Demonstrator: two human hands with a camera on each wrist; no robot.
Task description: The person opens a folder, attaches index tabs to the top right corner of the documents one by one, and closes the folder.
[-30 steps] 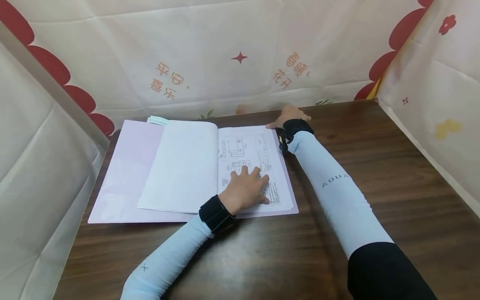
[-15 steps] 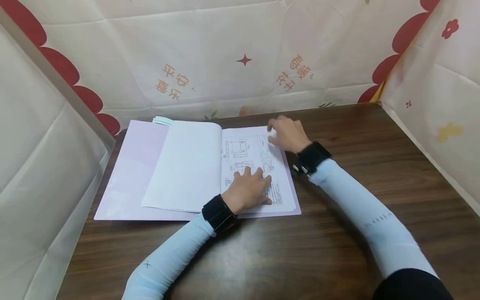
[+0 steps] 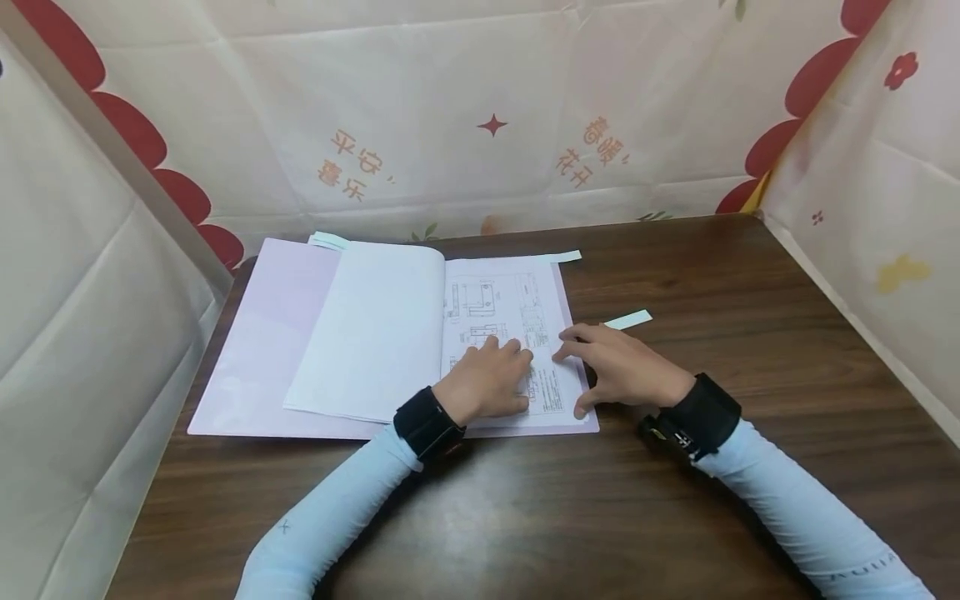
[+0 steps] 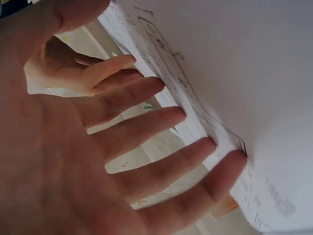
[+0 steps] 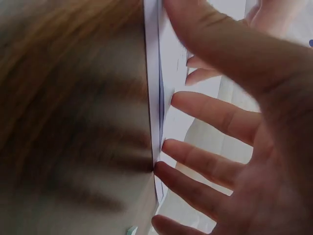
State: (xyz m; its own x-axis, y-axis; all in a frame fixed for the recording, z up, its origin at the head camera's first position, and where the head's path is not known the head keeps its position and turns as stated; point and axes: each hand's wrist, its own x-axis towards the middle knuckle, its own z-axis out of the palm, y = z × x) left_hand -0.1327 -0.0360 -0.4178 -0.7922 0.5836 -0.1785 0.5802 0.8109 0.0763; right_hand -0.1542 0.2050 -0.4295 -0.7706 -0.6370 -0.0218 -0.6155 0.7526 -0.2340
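An open lavender folder (image 3: 262,358) lies on the table, holding a stack of papers. A blank white sheet (image 3: 367,333) is folded over to the left; on the right lies a page with line drawings (image 3: 472,292). My left hand (image 3: 487,382) rests its spread fingertips on the drawing page. At the page's right edge is my right hand (image 3: 626,367), with fingers apart and bent slightly; in the right wrist view its fingertips (image 5: 168,171) are at the folder's edge. Pale mint strips stick out at the top right (image 3: 567,257) and beside the right hand (image 3: 630,319).
More mint strips (image 3: 327,241) show at the top left of the papers. The dark wood table (image 3: 525,517) extends in front and to the right. Patterned cloth (image 3: 465,75) hangs behind and along both sides.
My right hand has come from the page's upper right corner down to its lower right edge, uncovering two mint strips. My left hand stays on the page, its fingers shifting slightly.
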